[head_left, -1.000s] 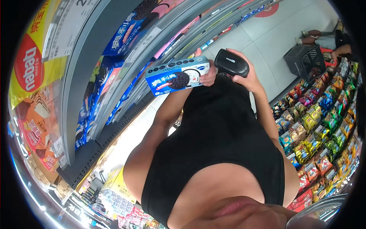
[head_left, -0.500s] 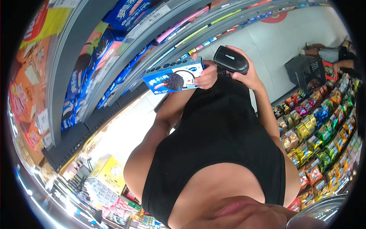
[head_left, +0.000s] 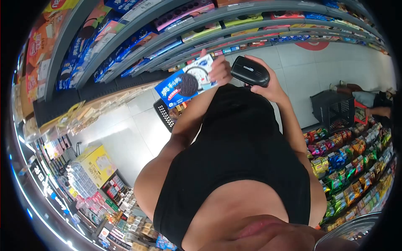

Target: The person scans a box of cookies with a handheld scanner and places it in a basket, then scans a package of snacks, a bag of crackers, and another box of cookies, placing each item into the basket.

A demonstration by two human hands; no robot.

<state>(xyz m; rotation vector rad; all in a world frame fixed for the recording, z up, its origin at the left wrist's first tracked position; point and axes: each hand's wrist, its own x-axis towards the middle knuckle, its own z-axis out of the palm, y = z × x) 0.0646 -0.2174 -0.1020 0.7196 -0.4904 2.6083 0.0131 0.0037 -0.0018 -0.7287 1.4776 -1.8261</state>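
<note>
My left hand (head_left: 220, 71) grips the right end of a blue and white Oreo cookie box (head_left: 188, 83). The box is tilted, left end lower, its printed front facing me. A finger shows above its top edge. My right hand (head_left: 270, 85) is wrapped round a black, rounded, palm-sized object (head_left: 250, 72) with a small light logo; its exact kind I cannot make out. Both hands are in front of my black top, close together, with a small gap between the box and the black object.
Shelves (head_left: 138, 46) of boxed cookies run along the left and top. A dark shopping basket (head_left: 164, 115) shows beside my left arm. At the right are a black crate (head_left: 335, 109), a person's arm (head_left: 379, 111) and rows of snack bags (head_left: 351, 163). A yellow carton (head_left: 98, 167) stands lower left.
The cookie box has tilted, its right end rising, and its front shows more squarely while its top side has gone from view. The surroundings have shifted, revealing the basket by my left arm.
</note>
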